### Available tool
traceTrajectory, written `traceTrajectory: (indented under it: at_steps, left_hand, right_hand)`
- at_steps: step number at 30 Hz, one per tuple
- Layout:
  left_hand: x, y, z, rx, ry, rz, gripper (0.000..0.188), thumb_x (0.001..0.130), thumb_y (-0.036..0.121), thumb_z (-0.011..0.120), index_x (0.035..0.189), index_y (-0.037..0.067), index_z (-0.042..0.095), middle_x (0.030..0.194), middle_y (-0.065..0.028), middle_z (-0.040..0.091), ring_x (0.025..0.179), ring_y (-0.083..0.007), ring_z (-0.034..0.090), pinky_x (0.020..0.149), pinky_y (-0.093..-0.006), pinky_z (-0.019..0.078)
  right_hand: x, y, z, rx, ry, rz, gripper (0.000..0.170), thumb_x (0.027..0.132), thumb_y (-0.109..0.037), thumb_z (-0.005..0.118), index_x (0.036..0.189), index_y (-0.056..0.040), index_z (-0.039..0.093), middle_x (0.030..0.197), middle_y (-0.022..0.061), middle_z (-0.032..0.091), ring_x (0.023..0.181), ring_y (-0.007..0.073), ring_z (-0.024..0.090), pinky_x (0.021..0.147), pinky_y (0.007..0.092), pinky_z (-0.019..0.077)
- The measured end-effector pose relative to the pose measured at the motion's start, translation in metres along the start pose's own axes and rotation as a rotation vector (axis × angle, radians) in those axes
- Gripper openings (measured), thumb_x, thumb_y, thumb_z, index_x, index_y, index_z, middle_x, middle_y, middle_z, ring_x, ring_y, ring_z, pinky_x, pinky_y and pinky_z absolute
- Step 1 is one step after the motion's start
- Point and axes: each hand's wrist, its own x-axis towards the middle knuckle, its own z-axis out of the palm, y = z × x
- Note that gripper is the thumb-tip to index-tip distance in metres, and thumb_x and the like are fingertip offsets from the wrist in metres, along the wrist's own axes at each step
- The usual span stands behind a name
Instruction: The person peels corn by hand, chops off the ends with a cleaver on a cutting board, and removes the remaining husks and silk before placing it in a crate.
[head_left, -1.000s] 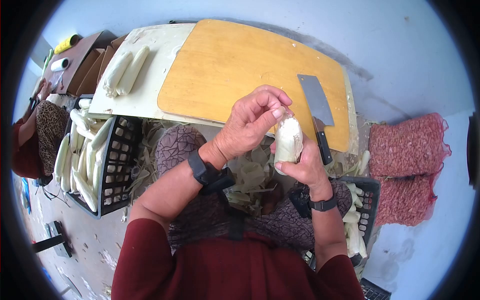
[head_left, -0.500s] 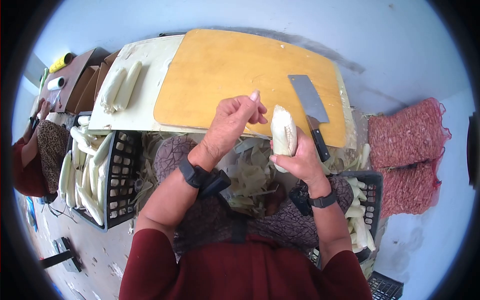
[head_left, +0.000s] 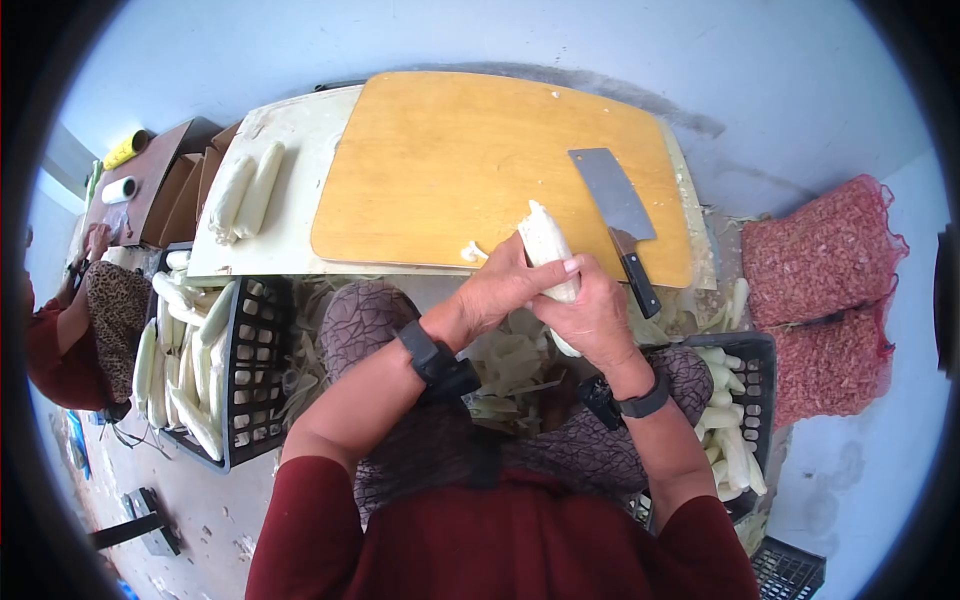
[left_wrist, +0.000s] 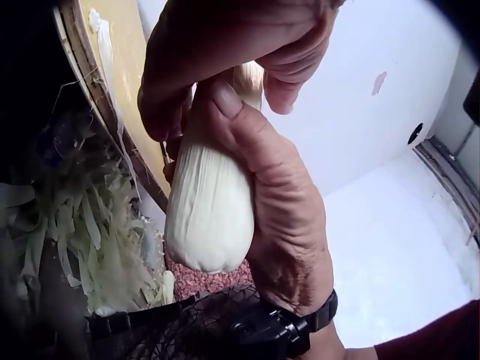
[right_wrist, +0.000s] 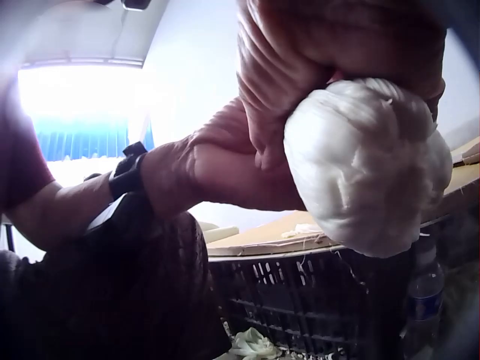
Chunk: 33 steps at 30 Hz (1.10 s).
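A pale ear of corn [head_left: 541, 235], partly wrapped in thin inner husk, is held tilted over the near edge of the yellow board [head_left: 440, 170]. My left hand [head_left: 500, 285] grips its upper part, thumb across the front. Lower down, my right hand [head_left: 590, 312] wraps round it, the thumbs close together. The left wrist view shows the rounded, husk-covered butt of the ear [left_wrist: 210, 210] below the fingers. A white scrap [head_left: 473, 252] lies at the board's near edge. To the right on the board rests a cleaver [head_left: 612, 195] with a dark handle.
Two ears [head_left: 258, 190] lie on the pale tabletop at left. A black crate [head_left: 232, 400] full of ears stands at the left, another crate [head_left: 765, 385] at the right. Husks [head_left: 505, 365] litter the floor between the knees. Red mesh sacks [head_left: 815, 250] lean right; another person [head_left: 70, 340] sits far left.
My left hand came away from the ear's tip, then closed on its upper part beside the right hand. The ear has tilted, and a white scrap now lies at the board's edge.
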Motion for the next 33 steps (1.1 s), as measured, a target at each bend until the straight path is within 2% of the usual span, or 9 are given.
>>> traceTrajectory:
  at_steps: [4,7,9,10,14,17,20,30,33]
  left_hand:
    - [0.008,-0.013,0.001,-0.177,0.138,-0.005,0.031,0.085,0.027,0.060,0.101,0.001,0.053,0.092,-0.0076,0.060,0.083,-0.0141,0.058,0.074,-0.0281,0.0490]
    - [0.011,-0.013,-0.007,-0.343,0.152,-0.018,0.024,0.088,0.020,0.056,0.102,0.001,0.049,0.089,-0.0086,0.059,0.080,-0.0156,0.058,0.071,-0.0299,0.0498]
    - [0.012,-0.008,-0.011,-0.412,0.205,0.021,0.029,0.089,0.027,0.054,0.103,0.002,0.049,0.091,-0.0111,0.059,0.084,-0.0222,0.059,0.076,-0.0368,0.0500]
    - [0.015,-0.006,-0.013,-0.416,0.269,0.024,0.033,0.090,0.032,0.051,0.104,0.002,0.047,0.091,-0.0144,0.058,0.087,-0.0268,0.059,0.080,-0.0409,0.0490]
    - [0.017,0.006,-0.025,-0.599,0.278,0.019,0.045,0.089,0.045,0.046,0.104,0.002,0.046,0.092,-0.0176,0.056,0.095,-0.0303,0.055,0.088,-0.0440,0.0449]
    - [0.017,0.013,-0.027,-0.694,0.327,0.009,0.048,0.089,0.045,0.046,0.105,0.001,0.044,0.096,-0.0192,0.055,0.097,-0.0312,0.054,0.090,-0.0442,0.0435]
    - [0.018,0.016,-0.024,-0.682,0.362,-0.006,0.052,0.092,0.047,0.037,0.111,-0.001,0.037,0.095,-0.0188,0.054,0.092,-0.0295,0.055,0.085,-0.0427,0.0446]
    - [0.018,0.012,-0.022,-0.622,0.241,0.007,0.057,0.090,0.050,0.040,0.119,0.001,0.038,0.114,-0.0228,0.050,0.106,-0.0332,0.051,0.095,-0.0462,0.0385]
    - [0.013,0.010,-0.015,-0.558,0.214,-0.068,0.055,0.090,0.048,0.041,0.122,0.004,0.037,0.115,-0.0190,0.051,0.107,-0.0297,0.051,0.095,-0.0456,0.0389]
  right_hand:
    - [0.000,-0.002,0.005,0.050,-0.022,0.043,0.054,0.057,-0.028,0.081,0.096,-0.0011,0.055,0.086,0.0192,0.062,0.081,0.0326,0.062,0.071,0.0386,0.0487]
    - [0.002,0.003,0.006,0.010,-0.032,0.021,0.049,0.065,-0.025,0.077,0.099,0.0005,0.054,0.086,0.0157,0.063,0.080,0.0247,0.063,0.071,0.0338,0.0486]
    - [0.006,0.018,0.013,0.557,-0.110,0.033,0.054,0.069,-0.030,0.074,0.105,0.0035,0.051,0.087,0.0165,0.063,0.080,0.0219,0.062,0.070,0.0330,0.0486]
    - [0.005,0.018,0.011,0.645,-0.110,0.030,0.043,0.079,-0.027,0.067,0.104,0.0045,0.051,0.084,0.0115,0.062,0.077,0.0145,0.059,0.067,0.0283,0.0476]
    - [0.008,0.013,-0.009,0.675,-0.226,0.093,0.036,0.088,-0.029,0.055,0.100,0.0052,0.052,0.082,0.0075,0.060,0.071,0.0098,0.055,0.063,0.0231,0.0464]
    - [0.009,0.015,-0.016,0.897,-0.358,0.260,0.037,0.089,-0.032,0.053,0.097,0.0050,0.054,0.081,0.0070,0.059,0.070,0.0099,0.056,0.060,0.0226,0.0477]
    - [0.009,0.013,-0.016,0.950,-0.396,0.282,0.039,0.089,-0.034,0.052,0.095,0.0042,0.056,0.080,0.0067,0.059,0.070,0.0101,0.057,0.056,0.0220,0.0487]
    - [0.013,0.022,-0.017,1.121,-0.388,0.311,0.037,0.090,-0.031,0.050,0.101,0.0047,0.055,0.076,0.0090,0.063,0.062,0.0164,0.063,0.052,0.0211,0.0476]
    - [0.012,0.022,-0.013,1.041,-0.327,0.310,0.033,0.087,-0.029,0.057,0.098,0.0016,0.058,0.077,0.0050,0.062,0.064,0.0081,0.057,0.052,0.0195,0.0470]
